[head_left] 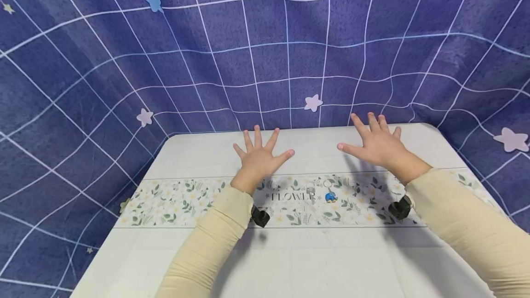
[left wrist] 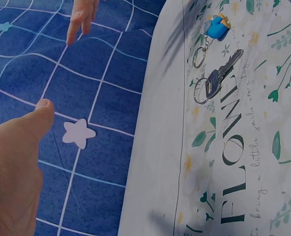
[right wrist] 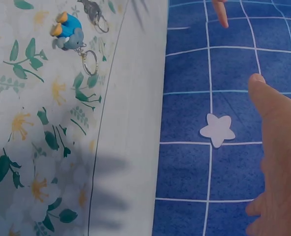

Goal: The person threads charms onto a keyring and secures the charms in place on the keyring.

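My left hand (head_left: 258,161) is held over the far half of the table, fingers spread and straight, holding nothing. To the right, my right hand (head_left: 378,146) is likewise spread, with nothing in its grasp. Between and nearer than the hands, a key (head_left: 311,190) on a metal ring lies on the printed band. Beside it lies a blue elephant keychain (head_left: 331,196) with its own ring. In the left wrist view the key (left wrist: 223,76) and the elephant keychain (left wrist: 218,27) are apart. The right wrist view shows the elephant keychain (right wrist: 68,32) lying on its side.
A white tablecloth (head_left: 306,261) covers the table, crossed by a floral band (head_left: 174,201) with the word FLOWER. Behind and around the sides hangs a blue curtain (head_left: 265,63) with a grid and stars. Small black devices (head_left: 260,216) are worn on both wrists.
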Motion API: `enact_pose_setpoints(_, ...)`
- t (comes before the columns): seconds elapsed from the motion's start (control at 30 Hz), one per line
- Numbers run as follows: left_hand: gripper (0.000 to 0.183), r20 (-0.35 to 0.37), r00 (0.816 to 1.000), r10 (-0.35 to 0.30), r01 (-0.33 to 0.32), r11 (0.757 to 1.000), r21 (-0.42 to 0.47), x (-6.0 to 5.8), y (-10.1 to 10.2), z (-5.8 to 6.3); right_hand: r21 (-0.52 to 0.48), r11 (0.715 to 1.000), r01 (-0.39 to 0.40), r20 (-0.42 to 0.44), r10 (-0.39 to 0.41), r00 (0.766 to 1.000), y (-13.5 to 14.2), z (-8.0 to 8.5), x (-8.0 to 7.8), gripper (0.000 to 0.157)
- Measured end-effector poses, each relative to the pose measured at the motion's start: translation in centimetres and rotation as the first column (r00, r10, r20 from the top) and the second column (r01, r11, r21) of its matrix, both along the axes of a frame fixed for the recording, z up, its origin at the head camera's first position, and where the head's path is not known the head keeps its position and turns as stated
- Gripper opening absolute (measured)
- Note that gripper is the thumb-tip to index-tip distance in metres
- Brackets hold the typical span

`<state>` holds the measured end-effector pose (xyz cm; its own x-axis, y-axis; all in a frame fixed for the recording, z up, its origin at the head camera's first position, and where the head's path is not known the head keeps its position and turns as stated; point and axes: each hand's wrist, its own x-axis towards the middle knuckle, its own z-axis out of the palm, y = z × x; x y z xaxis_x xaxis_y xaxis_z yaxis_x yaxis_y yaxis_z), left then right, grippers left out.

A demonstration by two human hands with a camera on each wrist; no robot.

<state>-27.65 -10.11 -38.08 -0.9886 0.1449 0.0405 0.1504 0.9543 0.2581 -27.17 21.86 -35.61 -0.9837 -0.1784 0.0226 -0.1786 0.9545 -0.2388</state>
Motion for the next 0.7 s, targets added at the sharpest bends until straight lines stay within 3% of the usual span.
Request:
enact_pose_setpoints(0.17, 0.085, 0.010, 1.000, 0.000, 0.000, 1.000, 0.000, 0.1, -0.1, -0.2, -0.047, 0.999, -0.011, -0.016, 0.010, 1.000, -0.2, -0.2, -0.1, 0.106)
enact_pose_setpoints(0.27, 0.085, -0.011, 1.000, -0.005, 0.005, 1.000, 0.007, 0.2, -0.2, -0.6, -0.120, 0.992, -0.037, -0.075, 0.028, 0.997, -0.2, -0.6, -0.2, 0.104)
enact_pose_setpoints(0.4, 0.085, -0.044, 0.999, -0.015, 0.017, 0.999, 0.039, 0.4, -0.2, -1.2, -0.208, 0.975, -0.083, -0.152, 0.052, 0.987, -0.3, -1.4, -0.4, 0.103)
enact_pose_setpoints(0.7, 0.083, -0.080, 0.996, -0.034, 0.043, 0.993, 0.106, 0.1, -0.1, -2.9, -0.372, 0.914, -0.161, -0.236, 0.075, 0.969, -0.7, -4.3, -0.8, 0.096)
